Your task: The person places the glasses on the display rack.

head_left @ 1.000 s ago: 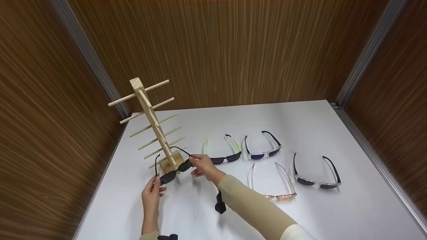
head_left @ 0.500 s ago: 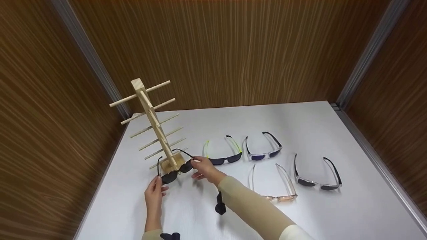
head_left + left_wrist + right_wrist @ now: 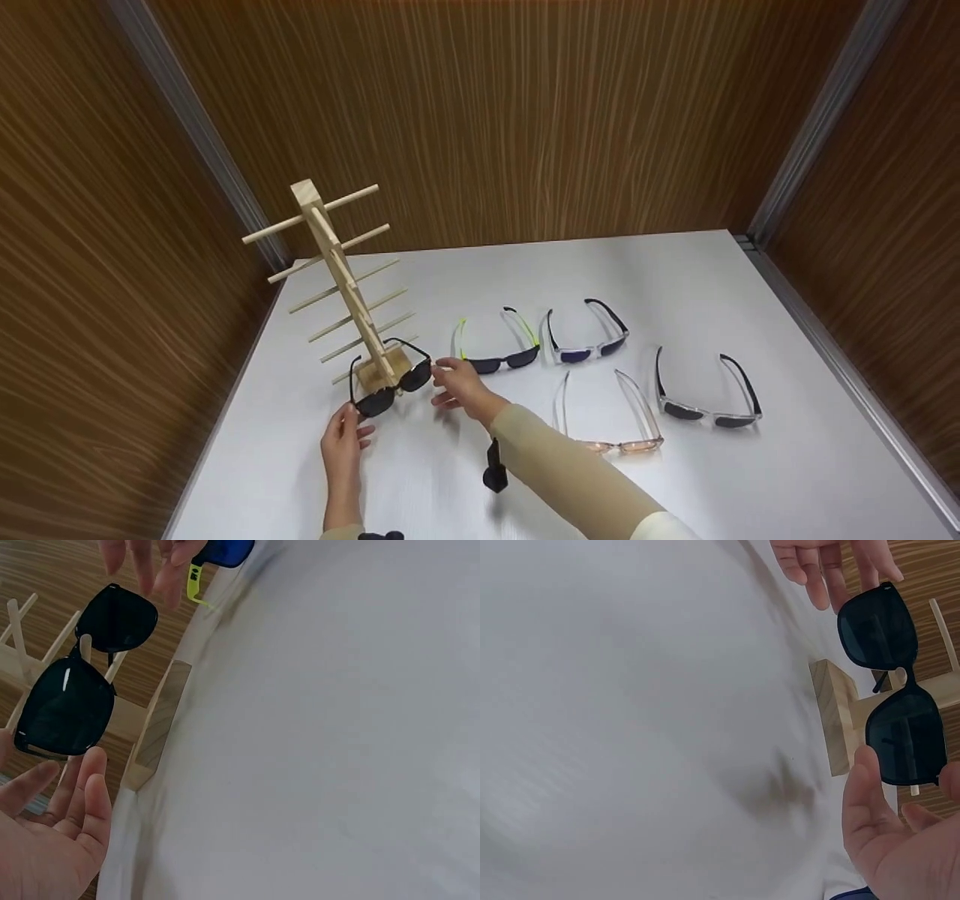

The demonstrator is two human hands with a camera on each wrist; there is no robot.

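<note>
Black sunglasses hang on the front peg at the foot of a wooden peg stand, lenses facing me and temples reaching back on either side of the post. My left hand pinches them at the left hinge, its other fingers spread below. Close to the right lens, my right hand has its fingers extended; in the left wrist view a small gap shows between that right hand and the black frame. The stand's upper pegs carry nothing.
On the white table, right of the stand, lie sunglasses with yellow-green temples, clear-framed blue-lens sunglasses, pinkish glasses and clear-framed dark sunglasses. Wood-grain walls enclose the back and sides.
My right hand has let go of the sunglasses' right side and moved slightly away. The left hand stays at the left hinge, and the sunglasses remain at the stand's lowest front peg.
</note>
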